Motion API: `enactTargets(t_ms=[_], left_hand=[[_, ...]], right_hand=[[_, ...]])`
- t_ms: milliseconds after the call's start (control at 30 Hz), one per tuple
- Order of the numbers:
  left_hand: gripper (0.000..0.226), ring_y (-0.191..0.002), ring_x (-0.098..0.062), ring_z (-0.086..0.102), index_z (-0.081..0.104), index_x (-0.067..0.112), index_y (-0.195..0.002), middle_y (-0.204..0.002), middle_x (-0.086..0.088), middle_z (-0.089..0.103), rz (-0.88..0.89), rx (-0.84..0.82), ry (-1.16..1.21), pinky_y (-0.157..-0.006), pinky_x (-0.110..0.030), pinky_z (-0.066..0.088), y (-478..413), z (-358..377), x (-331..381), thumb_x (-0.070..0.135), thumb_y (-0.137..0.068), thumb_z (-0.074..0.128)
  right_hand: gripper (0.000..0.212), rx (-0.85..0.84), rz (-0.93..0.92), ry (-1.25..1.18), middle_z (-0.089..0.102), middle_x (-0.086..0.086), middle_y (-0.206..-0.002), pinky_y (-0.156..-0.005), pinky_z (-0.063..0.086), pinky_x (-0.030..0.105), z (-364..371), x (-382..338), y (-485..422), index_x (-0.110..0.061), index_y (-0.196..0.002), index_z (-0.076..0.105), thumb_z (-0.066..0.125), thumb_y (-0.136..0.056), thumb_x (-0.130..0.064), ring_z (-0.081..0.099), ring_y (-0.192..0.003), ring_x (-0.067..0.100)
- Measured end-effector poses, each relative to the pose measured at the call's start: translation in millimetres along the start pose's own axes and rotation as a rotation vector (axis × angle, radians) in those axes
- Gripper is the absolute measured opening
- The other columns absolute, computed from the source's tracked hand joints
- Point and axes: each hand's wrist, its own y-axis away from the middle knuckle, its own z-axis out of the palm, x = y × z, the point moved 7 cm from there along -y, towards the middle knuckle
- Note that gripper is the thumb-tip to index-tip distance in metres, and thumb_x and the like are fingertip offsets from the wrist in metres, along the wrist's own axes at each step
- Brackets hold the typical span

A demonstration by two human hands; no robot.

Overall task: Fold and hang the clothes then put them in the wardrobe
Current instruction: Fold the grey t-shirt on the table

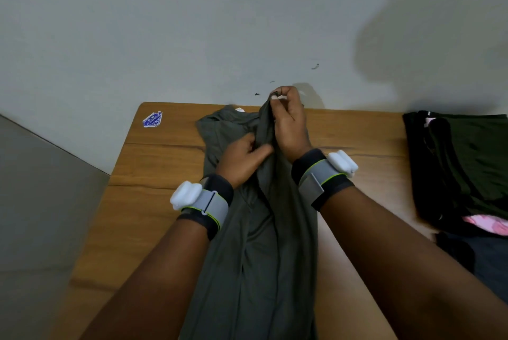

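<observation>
**Right hand** point(290, 127): raised over the far end of the table. Fingertips point(277, 94) curled and pressed together, pinching a peak of grey-green cloth and lifting it off the wood. The other fingers are folded toward the palm.

**Left hand** point(242, 159): lower and just beside the right hand. Thumb point(262, 150) and curled fingers grip a fold of the same cloth, directly below the lifted peak.

**Wrist bands**: 1 on each forearm, dark strap with grey and lime trim, each carrying a white module; left band point(203, 202), right band point(324, 173).

**Grey-green garment** point(264, 243): the task's item. It lies lengthwise down the middle of the table, bunched and creased. Its far end, with a small pale label, lies near the table's back edge. Its near end runs out of view at the bottom, between the 2 forearms.

**Wooden table** point(154, 169): back edge set against the pale wall point(165, 23). The left edge is visible, with rounded corner. A band of wood shows on each side of the garment, wider on the left.

**Sticker** point(152, 119): blue and white, near the far left corner, well apart from the garment.

**Dark clothes pile** point(464, 163): on the right side of the table, apart from the garment, with a pink piece point(486, 225) at its near edge.
</observation>
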Motion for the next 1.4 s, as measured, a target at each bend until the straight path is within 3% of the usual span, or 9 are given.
enactTargets(t_ms=[100, 200, 433, 600, 700, 800, 967, 1167, 1400], left_hand=[[0.034, -0.080, -0.020, 0.069, 0.060, 0.021, -0.109, -0.092, -0.001, 0.071, -0.133, 0.098, -0.183, -0.075, -0.034, 0.055, 6.2, -12.2, -31.5, 0.044, -0.084, 0.066], [0.035, -0.083, -0.028, 0.070, 0.056, 0.022, -0.115, -0.091, -0.004, 0.072, -0.235, 0.208, -0.282, -0.080, -0.037, 0.053, 15.6, -29.0, -58.5, 0.039, -0.085, 0.065], [0.036, -0.091, -0.024, 0.061, 0.053, 0.018, -0.118, -0.091, -0.004, 0.063, -0.113, 0.367, -0.261, -0.078, -0.036, 0.049, 59.9, -54.4, -58.7, 0.015, -0.083, 0.063], [0.011, -0.079, -0.019, 0.065, 0.067, 0.020, -0.098, -0.079, -0.001, 0.069, -0.087, 0.082, -0.310, -0.070, -0.034, 0.050, 144.5, -4.3, -44.0, 0.027, -0.089, 0.064], [0.018, -0.079, -0.013, 0.067, 0.067, 0.023, -0.087, -0.075, 0.003, 0.070, -0.183, -0.165, -0.359, -0.065, -0.025, 0.045, 209.1, 42.4, -54.2, 0.040, -0.086, 0.065], [0.031, -0.083, -0.006, 0.066, 0.062, 0.029, -0.100, -0.073, 0.011, 0.067, -0.223, -0.302, -0.404, -0.065, -0.020, 0.042, 254.9, 72.9, -67.7, 0.053, -0.080, 0.065], [0.037, -0.068, -0.010, 0.065, 0.050, 0.031, -0.103, -0.072, 0.006, 0.070, -0.280, -0.303, -0.329, -0.063, -0.026, 0.050, 264.9, 82.0, -78.7, 0.054, -0.078, 0.065], [0.019, -0.054, -0.018, 0.065, 0.057, 0.022, -0.073, -0.068, -0.001, 0.072, -0.340, -0.356, -0.199, -0.057, -0.035, 0.057, 260.4, 83.8, -86.4, 0.032, -0.088, 0.062], [0.009, -0.052, -0.023, 0.064, 0.054, 0.023, -0.086, -0.070, -0.008, 0.071, -0.357, -0.322, -0.102, -0.051, -0.035, 0.055, 271.7, 80.3, -93.0, 0.029, -0.092, 0.059]], right_hand=[[0.022, -0.148, 0.134, 0.198, 0.055, -0.007, -0.070, -0.063, 0.043, 0.033, 11.7, 17.0, 1.7, -0.021, -0.111, 0.048, 0.054, -0.090, -0.020, 0.050, -0.062, 0.012], [0.033, -0.202, 0.134, 0.475, 0.062, 0.000, -0.089, -0.083, 0.050, 0.040, 11.5, 31.0, 23.4, -0.011, -0.124, 0.048, 0.058, -0.093, -0.018, 0.061, -0.080, 0.017], [0.020, -0.085, -0.057, 0.687, 0.062, 0.008, -0.101, -0.081, 0.051, 0.040, -30.4, 21.4, 164.9, -0.011, -0.105, 0.060, 0.059, -0.086, -0.013, 0.061, -0.094, 0.028], [0.009, -0.060, 0.067, 0.758, 0.054, -0.003, -0.086, -0.068, 0.046, 0.032, -69.0, 15.7, 265.2, -0.018, -0.093, 0.058, 0.065, -0.088, -0.015, 0.055, -0.079, 0.015], [0.014, -0.078, 0.189, 0.802, 0.055, -0.009, -0.075, -0.062, 0.047, 0.033, -87.0, 16.1, 308.5, -0.026, -0.085, 0.055, 0.069, -0.086, -0.022, 0.055, -0.070, 0.009], [0.016, -0.091, 0.304, 0.851, 0.058, -0.008, -0.069, -0.059, 0.047, 0.030, -102.3, 18.0, 345.8, -0.028, -0.082, 0.055, 0.071, -0.084, -0.030, 0.057, -0.065, 0.005], [0.013, 0.010, 0.372, 0.921, 0.060, -0.009, -0.068, -0.057, 0.045, 0.025, -117.4, 13.7, 377.1, -0.027, -0.087, 0.055, 0.067, -0.088, -0.032, 0.056, -0.065, 0.005], [0.017, 0.021, 0.417, 0.882, 0.061, -0.006, -0.067, -0.059, 0.050, 0.028, -123.4, 14.6, 384.2, -0.027, -0.073, 0.060, 0.068, -0.089, -0.028, 0.058, -0.066, 0.007], [0.018, 0.077, 0.490, 0.902, 0.061, -0.007, -0.072, -0.056, 0.038, 0.017, -148.7, 6.7, 394.9, -0.025, -0.078, 0.058, 0.058, -0.096, -0.025, 0.056, -0.067, 0.005]])
